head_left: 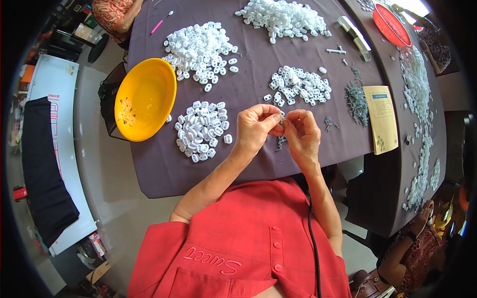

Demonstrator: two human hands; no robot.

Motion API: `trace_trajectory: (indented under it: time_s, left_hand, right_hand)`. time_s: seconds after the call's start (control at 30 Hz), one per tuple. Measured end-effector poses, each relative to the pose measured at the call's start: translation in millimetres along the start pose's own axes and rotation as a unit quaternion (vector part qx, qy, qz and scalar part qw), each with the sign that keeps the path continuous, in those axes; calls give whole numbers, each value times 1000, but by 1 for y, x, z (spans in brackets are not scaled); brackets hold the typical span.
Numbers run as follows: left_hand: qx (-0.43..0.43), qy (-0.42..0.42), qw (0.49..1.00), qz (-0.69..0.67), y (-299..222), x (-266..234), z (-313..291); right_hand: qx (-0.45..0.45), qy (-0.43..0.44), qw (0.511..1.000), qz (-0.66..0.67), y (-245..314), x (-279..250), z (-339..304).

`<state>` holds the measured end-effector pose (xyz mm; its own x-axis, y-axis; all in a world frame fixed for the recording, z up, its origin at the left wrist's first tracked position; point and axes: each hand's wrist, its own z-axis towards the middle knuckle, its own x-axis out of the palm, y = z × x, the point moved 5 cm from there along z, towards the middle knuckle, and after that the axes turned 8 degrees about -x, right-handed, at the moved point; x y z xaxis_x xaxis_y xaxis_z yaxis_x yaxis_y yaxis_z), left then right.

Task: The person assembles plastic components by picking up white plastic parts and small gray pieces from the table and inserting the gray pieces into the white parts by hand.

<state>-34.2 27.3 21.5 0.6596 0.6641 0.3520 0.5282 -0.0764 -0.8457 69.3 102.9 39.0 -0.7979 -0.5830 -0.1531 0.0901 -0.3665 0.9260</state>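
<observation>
Left hand [256, 126], right hand [300, 131], pinched small part [281, 120] (mostly hidden)

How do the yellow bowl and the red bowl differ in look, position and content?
The yellow bowl lies at the table's left edge, near the hands; the red bowl sits far off at the upper right. The yellow bowl shows a few small metal pieces inside; the red bowl's contents cannot be made out. Both are round, shallow and plastic-looking.

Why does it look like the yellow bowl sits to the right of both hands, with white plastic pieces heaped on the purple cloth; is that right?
Not quite. The head view shows the yellow bowl to the left of both hands, not the right. The white plastic pieces are indeed heaped on the purple cloth.
</observation>
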Motion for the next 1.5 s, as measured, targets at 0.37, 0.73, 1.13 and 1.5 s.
trace_trajectory:
  time_s: [0.37,0.73,1.13,1.5]
  left_hand:
    - [2,3,1000,24,1,0,0]
    - [-5,9,1000,3,3,-1,0]
    - [35,2,998,54,-2,2,-5]
    - [76,-17,991,106,6,-1,-8]
  right_hand:
    - [8,1,1000,-14,-4,0,-2]
    - [3,-1,1000,1,-6,1,-4]
    - [0,1,1000,12,-9,0,-4]
    - [7,-20,997,73,-14,4,-9]
